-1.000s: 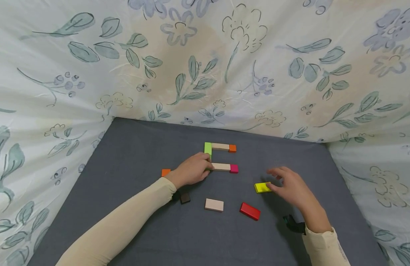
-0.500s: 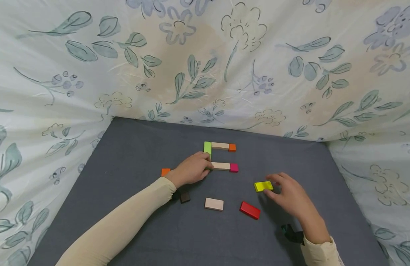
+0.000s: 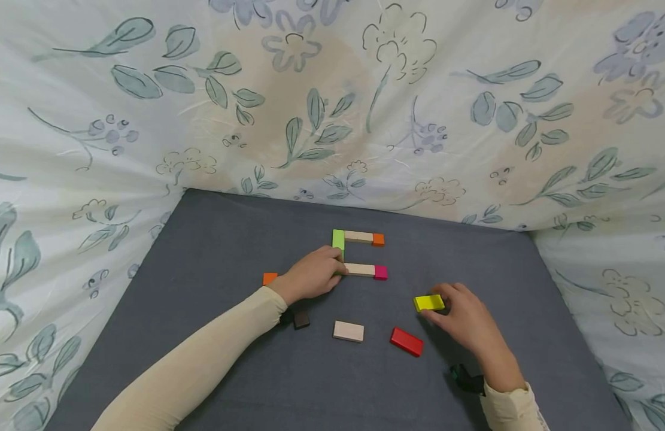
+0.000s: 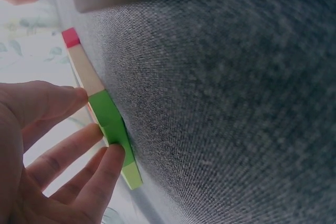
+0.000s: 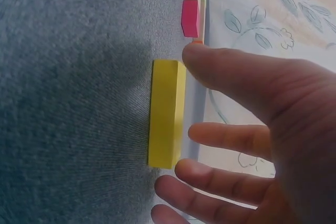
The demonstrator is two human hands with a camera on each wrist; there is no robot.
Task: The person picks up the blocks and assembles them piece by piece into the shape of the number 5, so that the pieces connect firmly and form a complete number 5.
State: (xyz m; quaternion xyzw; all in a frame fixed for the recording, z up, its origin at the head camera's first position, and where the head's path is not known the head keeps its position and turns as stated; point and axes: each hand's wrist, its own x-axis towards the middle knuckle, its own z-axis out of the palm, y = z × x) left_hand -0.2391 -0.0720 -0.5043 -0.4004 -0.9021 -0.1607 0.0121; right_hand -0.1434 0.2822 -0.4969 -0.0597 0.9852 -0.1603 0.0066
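Note:
In the head view my left hand (image 3: 313, 272) rests over a row of blocks. The left wrist view has its thumb and fingertips against a green block (image 4: 107, 116), which the hand mostly hides from the head camera. A wooden block (image 3: 360, 270) ending in a pink block (image 3: 381, 273) extends rightward from there. Behind, a light green block (image 3: 338, 237) joins another wooden block (image 3: 359, 237) tipped with an orange one (image 3: 378, 240). My right hand (image 3: 467, 317) hovers around a yellow block (image 3: 428, 303), thumb and fingers spread along its sides; the right wrist view shows the block (image 5: 167, 114) lying on the cloth.
On the dark grey cloth (image 3: 257, 371) nearer me lie a red block (image 3: 407, 342), a pale wooden block (image 3: 349, 331) and a dark brown block (image 3: 301, 319). Another orange block (image 3: 270, 279) shows behind my left forearm. Floral fabric (image 3: 321, 120) walls in the back and sides.
My right hand has shifted slightly left and toward me, its thumb moving to the near side of the yellow block. The left hand stays put on the row.

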